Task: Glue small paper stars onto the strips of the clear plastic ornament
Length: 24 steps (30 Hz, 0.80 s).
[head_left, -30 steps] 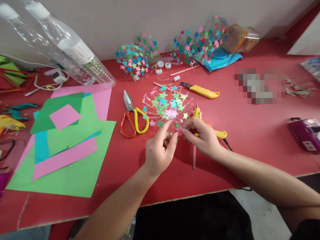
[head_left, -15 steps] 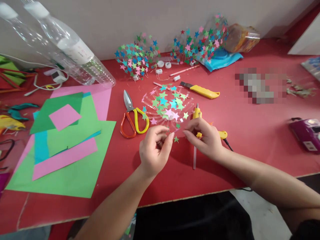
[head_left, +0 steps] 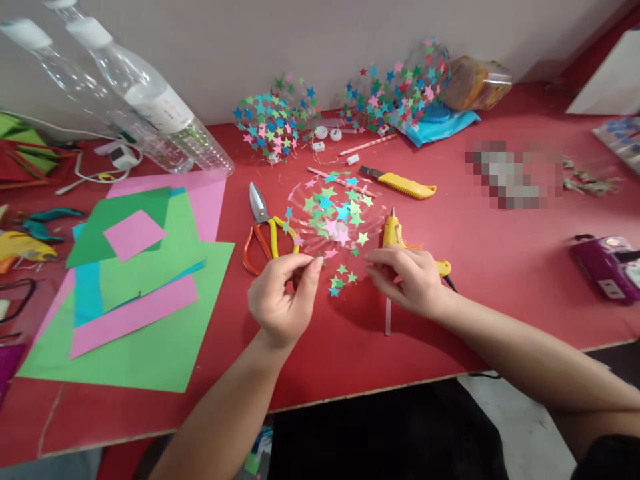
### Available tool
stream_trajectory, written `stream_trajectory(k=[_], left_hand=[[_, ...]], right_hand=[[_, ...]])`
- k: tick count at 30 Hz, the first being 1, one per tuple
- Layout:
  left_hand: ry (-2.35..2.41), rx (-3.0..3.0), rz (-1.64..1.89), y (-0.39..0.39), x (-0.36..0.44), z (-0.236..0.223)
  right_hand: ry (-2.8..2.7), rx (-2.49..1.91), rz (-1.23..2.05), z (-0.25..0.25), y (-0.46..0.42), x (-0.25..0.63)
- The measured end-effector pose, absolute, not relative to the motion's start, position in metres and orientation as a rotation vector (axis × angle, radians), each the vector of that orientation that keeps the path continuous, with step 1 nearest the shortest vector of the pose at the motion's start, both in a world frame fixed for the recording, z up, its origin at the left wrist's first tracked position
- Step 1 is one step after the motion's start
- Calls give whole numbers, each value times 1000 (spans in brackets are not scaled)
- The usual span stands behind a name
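A clear plastic piece covered with paper stars lies on the red table. My left hand is closed in a pinch at its near left edge; what the fingertips hold is too small to make out. My right hand rests curled at the piece's near right edge, over the yellow glue gun. A few loose paper stars lie on the table between my hands.
Scissors lie left of the star piece, a yellow utility knife behind it. Coloured paper sheets cover the left. Two plastic bottles lean at the back left. Two star-covered decorations sit by the wall. A purple device sits right.
My left hand has drawn back to the left, uncovering several loose stars on the table. My right hand has barely shifted. The view has tilted slightly.
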<state>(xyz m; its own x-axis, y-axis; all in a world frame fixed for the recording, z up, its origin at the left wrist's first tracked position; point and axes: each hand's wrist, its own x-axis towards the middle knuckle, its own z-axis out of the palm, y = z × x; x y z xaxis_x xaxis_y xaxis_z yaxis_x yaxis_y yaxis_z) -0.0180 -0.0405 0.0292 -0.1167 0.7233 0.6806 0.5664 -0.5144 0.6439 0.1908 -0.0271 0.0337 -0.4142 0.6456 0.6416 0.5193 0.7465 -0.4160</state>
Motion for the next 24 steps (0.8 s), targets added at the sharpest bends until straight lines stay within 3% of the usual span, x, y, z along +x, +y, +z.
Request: stream_trajectory(k=[9,15,24], left_hand=[[1421,2192,1583,-41,-10,41],[1392,2225,1585,-40,-11,39],[1252,2225,1674,-38,-10,36]], right_hand=[[-2238,-888,50,37,-30,186],[-2252,-1024,502,56,-31,169],[-2080,-1102,685,55,-26,146]])
